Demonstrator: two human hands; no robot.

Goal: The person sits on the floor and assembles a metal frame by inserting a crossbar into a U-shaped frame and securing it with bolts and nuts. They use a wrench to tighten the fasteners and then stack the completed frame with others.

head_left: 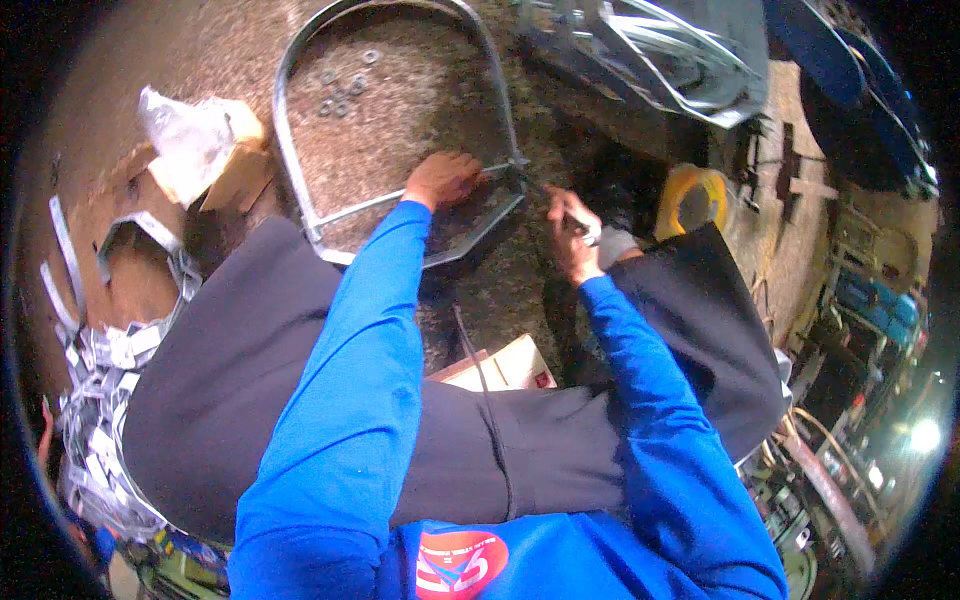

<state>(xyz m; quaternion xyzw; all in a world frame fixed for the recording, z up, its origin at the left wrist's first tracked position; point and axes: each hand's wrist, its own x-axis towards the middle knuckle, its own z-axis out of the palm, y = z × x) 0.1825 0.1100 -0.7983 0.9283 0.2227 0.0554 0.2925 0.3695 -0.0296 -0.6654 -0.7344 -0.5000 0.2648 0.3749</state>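
Head view: left hand (442,182) gripped the crossbar (365,207); right hand (574,235), couldn't tell its hold — one slip could've skewed the frame (281,110)!

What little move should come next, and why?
Maybe turn the right hand a little while the left hand steadies the crossbar. The right hand seems to hold a thin dark tool at the side of the arched metal frame, near where the crossbar meets it, and the left hand rests on the crossbar.

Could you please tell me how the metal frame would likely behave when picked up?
The metal frame is probably stiff: a crossbar spans its bent outline. Being thin and open, it may be light for its size.
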